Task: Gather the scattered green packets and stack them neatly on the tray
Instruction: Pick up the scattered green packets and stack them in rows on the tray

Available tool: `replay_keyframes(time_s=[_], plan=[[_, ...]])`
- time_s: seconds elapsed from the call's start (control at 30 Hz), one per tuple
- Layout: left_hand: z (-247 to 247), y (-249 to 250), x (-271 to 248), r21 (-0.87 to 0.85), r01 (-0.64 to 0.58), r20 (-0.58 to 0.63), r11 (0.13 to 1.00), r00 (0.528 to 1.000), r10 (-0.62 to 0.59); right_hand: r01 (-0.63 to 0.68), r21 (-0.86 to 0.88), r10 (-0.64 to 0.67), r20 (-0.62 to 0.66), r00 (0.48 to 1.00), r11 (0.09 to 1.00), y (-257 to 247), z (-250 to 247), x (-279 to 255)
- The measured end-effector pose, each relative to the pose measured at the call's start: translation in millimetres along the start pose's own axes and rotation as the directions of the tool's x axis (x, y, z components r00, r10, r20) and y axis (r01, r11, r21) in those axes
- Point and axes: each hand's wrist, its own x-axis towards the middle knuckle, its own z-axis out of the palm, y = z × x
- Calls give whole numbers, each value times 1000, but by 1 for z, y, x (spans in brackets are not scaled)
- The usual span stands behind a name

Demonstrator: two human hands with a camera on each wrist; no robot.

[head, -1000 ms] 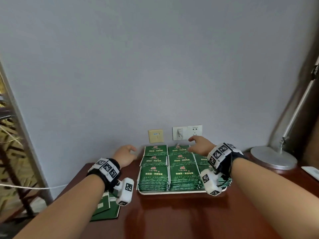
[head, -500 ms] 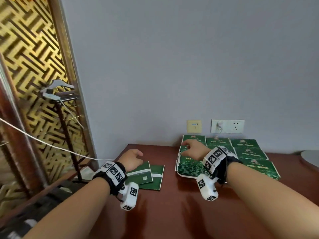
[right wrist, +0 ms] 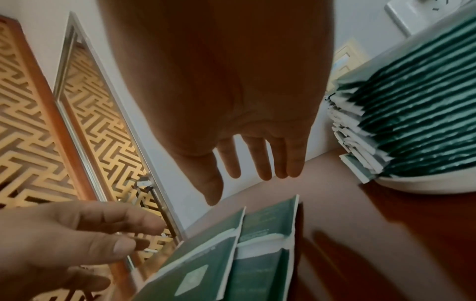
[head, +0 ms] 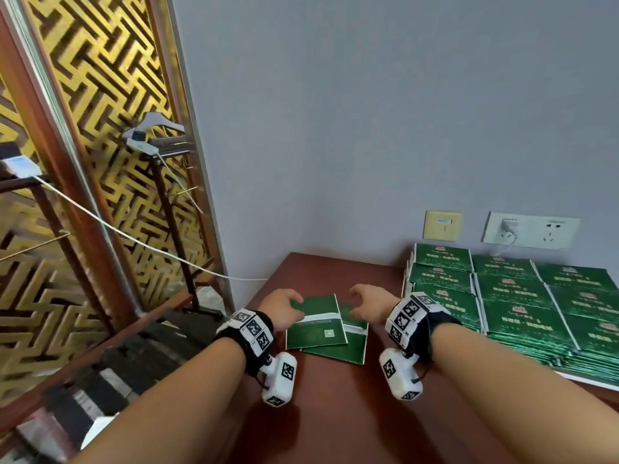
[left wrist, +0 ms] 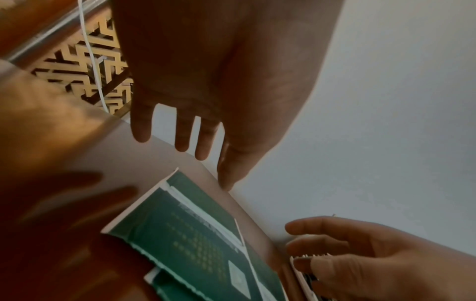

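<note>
Both hands have left the tray (head: 586,379) at right for two loose packets (head: 316,324) at frame centre. Left wrist view: left hand (left wrist: 206,81) spread, empty. Right wrist view: right hand (right wrist: 231,91) likewise, likely to square them.

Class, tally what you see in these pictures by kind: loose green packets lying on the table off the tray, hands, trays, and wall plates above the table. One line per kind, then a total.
Loose green packets: 2
Hands: 2
Trays: 1
Wall plates: 2
Total: 7
</note>
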Motion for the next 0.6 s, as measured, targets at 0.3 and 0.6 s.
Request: replay_keyframes(time_s=[0.3, 0.6], plan=[[18, 1, 38, 34, 28, 46, 999, 998, -30, -28, -114, 36, 66, 997, 993, 7, 17, 35], [29, 4, 51, 172, 64, 52, 983, 996, -74, -47, -196, 56, 40, 998, 980, 17, 25, 51]])
